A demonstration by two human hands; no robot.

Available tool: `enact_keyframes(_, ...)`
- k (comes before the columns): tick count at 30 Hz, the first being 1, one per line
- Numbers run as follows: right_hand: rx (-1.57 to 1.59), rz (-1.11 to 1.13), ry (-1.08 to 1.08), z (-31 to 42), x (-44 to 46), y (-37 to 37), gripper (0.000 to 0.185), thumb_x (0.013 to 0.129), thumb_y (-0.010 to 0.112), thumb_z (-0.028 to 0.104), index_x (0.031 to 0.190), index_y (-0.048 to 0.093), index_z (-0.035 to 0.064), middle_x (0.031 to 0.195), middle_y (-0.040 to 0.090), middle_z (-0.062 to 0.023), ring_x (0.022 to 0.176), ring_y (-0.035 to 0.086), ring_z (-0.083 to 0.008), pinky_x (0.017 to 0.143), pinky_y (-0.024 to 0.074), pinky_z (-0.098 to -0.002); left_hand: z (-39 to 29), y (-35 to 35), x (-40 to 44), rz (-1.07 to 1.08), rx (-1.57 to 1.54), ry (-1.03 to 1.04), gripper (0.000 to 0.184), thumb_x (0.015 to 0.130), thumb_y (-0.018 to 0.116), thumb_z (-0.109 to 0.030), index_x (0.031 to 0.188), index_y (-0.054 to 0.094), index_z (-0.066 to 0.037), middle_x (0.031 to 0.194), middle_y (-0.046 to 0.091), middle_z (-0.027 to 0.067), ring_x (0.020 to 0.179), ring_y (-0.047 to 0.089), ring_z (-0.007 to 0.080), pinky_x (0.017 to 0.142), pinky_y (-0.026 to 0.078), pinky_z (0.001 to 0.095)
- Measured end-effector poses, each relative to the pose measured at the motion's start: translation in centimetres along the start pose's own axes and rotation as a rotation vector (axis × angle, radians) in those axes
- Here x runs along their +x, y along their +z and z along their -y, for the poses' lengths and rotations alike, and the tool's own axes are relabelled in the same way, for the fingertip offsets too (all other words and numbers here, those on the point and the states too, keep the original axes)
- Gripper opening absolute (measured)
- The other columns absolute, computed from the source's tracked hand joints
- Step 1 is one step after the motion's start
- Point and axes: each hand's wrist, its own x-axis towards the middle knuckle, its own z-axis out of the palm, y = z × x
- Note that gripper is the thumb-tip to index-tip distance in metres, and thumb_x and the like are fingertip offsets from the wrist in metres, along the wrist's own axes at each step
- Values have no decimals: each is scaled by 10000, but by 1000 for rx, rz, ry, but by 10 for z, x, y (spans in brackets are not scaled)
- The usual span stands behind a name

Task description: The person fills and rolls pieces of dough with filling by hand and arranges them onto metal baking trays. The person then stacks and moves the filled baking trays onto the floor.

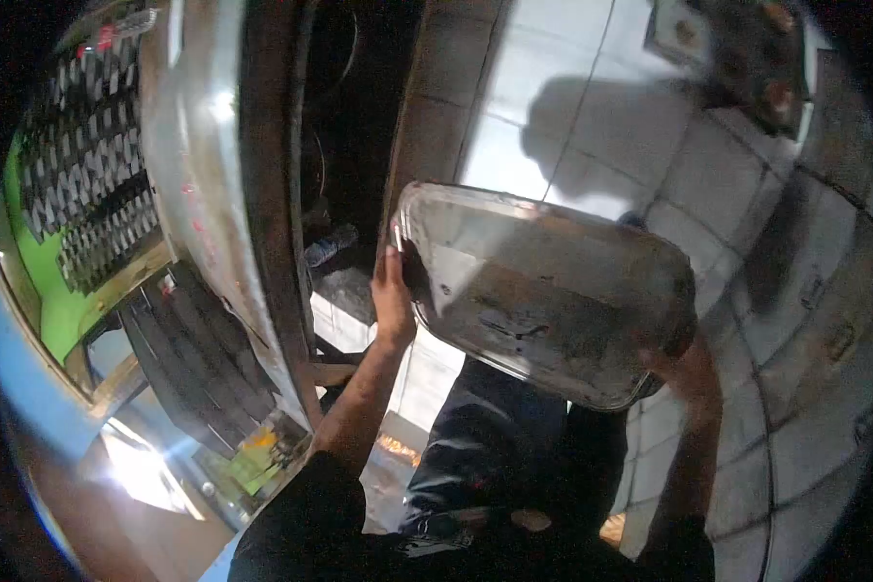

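A worn metal tray (572, 281) with rounded corners and a raised rim is held out over the floor, in front of my dark trousers. My left hand (393, 301) is closed on its left end, with the fingers along the rim. At the opposite end, my right hand (687, 373) grips the lower right corner; it is blurred, and some of its fingers are lost in shadow. Dark stains and a few small dark specks mark the tray's inner surface.
A metal-edged counter (213, 194) runs along the left. Rows of small dark pieces (87, 155) lie on a green surface beyond it. A clear plastic bottle (330, 245) lies under the counter. Pale tiles (650, 165) cover the floor, and a dark-edged object (737, 58) sits at upper right.
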Motion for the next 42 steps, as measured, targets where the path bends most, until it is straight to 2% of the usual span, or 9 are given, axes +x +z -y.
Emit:
enact_keyframes(3, -7, 156, -60, -33, 69, 36, 998, 775, 863, 181, 1565, 271, 35, 1459, 506, -139, 1331, 496, -270, 1151, 376, -424, 6, -5, 22, -162, -174, -136, 459, 1053, 513, -464, 1105, 610, -18, 985, 613, 46, 941, 578, 145, 859, 468, 336)
enact_keyframes(14, -206, 263, 8, -66, 195, 152, 765, 774, 874, 295, 1349, 486, -28, 1244, 637, -216, 1159, 627, -317, 1014, 505, -470, 138, -187, 101, -451, 781, 320, 623, 1006, 576, -467, 1333, 582, 64, 1201, 674, 186, 1099, 603, 275, 965, 442, 389)
enact_keyframes(18, -46, 427, -2, -61, 201, 212, 742, 796, 854, 273, 1357, 481, -37, 1201, 660, -219, 1118, 642, -313, 976, 526, -461, 153, -225, 58, -630, 134, 30, 571, 1032, 505, -466, 1170, 627, 74, 1026, 631, 98, 916, 543, 203, 825, 445, 356)
enact_keyframes(19, -67, 472, -116, -65, 205, 228, 717, 821, 833, 252, 1367, 474, -43, 1196, 667, -208, 1099, 645, -307, 963, 531, -451, 171, -249, 36, -590, 84, -68, 593, 1038, 471, -447, 1277, 570, 87, 1138, 611, 151, 992, 530, 208, 885, 441, 352)
enact_keyframes(20, -414, 438, -829, -95, 226, 243, 626, 839, 821, 195, 1347, 522, -14, 1150, 688, -191, 1023, 677, -271, 896, 559, -400, 184, -245, 12, -608, 80, 10, 530, 1054, 423, -343, 1379, 425, 76, 1308, 467, 183, 1171, 419, 244, 1001, 353, 369)
enact_keyframes(23, -24, 510, -647, -81, 213, 312, 365, 920, 754, 148, 1208, 644, -47, 1130, 713, -164, 954, 714, -222, 863, 583, -367, 182, -218, -65, -523, 240, 172, 584, 1085, 355, -141, 1594, 124, 29, 1658, 153, 237, 1542, 154, 325, 1240, 140, 418)
enact_keyframes(26, 37, 547, -251, -85, 216, 384, 484, 913, 769, 181, 1291, 558, -36, 1069, 707, -136, 915, 702, -180, 800, 579, -325, 188, -216, -121, -290, 623, 217, 632, 1056, 448, -212, 1577, 192, 37, 1632, 242, 245, 1528, 190, 386, 1238, 136, 454)
enact_keyframes(34, -489, 294, -597, -134, 277, 573, 433, 942, 678, 153, 1314, 528, -9, 1225, 599, -136, 1080, 577, -172, 904, 489, -347, 200, -229, -174, -163, 231, 58, 679, 996, 490, -154, 1575, 194, 37, 1587, 335, 256, 1499, 273, 384, 1220, 200, 454)
enact_keyframes(42, -274, 162, -562, -10, 316, 548, 350, 957, 641, 136, 1262, 556, -12, 1175, 608, -119, 1039, 585, -167, 867, 494, -329, 190, -252, -165, -209, -93, -58, 686, 1001, 502, -163, 1590, 191, 2, 1512, 447, 260, 1424, 417, 328, 1162, 313, 415)
